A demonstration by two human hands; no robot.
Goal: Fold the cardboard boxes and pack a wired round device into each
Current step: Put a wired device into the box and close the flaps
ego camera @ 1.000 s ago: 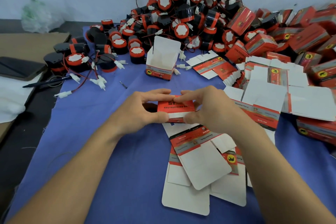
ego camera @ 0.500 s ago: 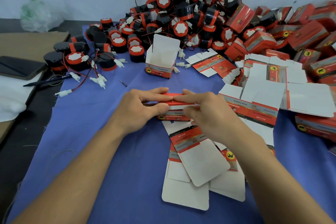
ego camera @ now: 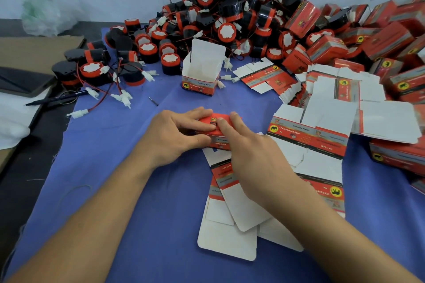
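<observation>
Both hands had tipped the small red box (ego camera: 210, 123) from facing up to lying low on the blue cloth (ego camera: 138, 190), just above the flat blanks (ego camera: 232, 225). The left hand (ego camera: 174, 135) pinched its near end between forefinger and thumb. The right hand (ego camera: 250, 154) curled round the other end, forefinger pressing the top. Pushed off-centre, the flap could crease instead of tucking in.

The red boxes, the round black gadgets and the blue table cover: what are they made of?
The box being folded looks like thin printed card: glossy red outside, plain white inside, as the flat blanks show. The round gadgets seem moulded plastic, shiny black bodies with red rims. The blue cover looks like woven cloth, matte, with loose threads at its edge.
</observation>
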